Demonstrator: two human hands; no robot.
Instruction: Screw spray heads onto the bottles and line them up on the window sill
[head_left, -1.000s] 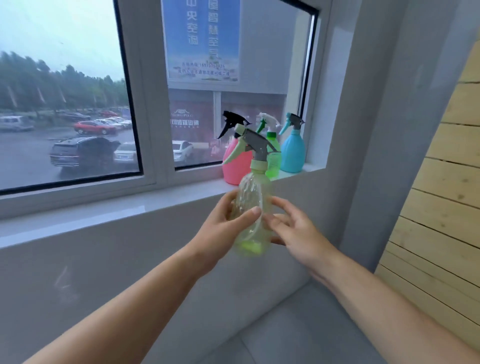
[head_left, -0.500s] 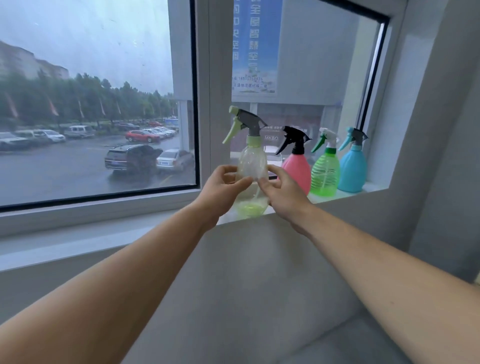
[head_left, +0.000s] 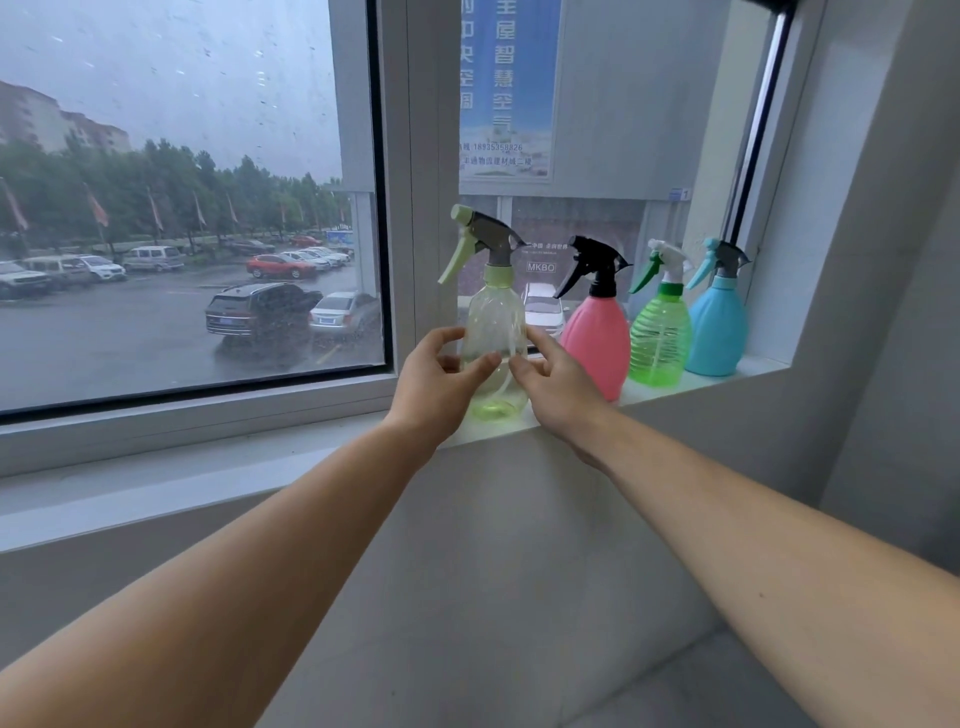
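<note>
Clear bottle stands upright on window sill, leftmost of 4, just beside pink bottle. Left hand and right hand loosely cupped, fingertips touching its 2 sides. Spray head fitted.

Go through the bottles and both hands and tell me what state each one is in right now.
clear bottle: spray head on, upright on the window sill, held
pink bottle: head on, upright
green bottle: head on, upright
blue bottle: head on, upright
left hand: gripping clear bottle
right hand: gripping clear bottle
</note>
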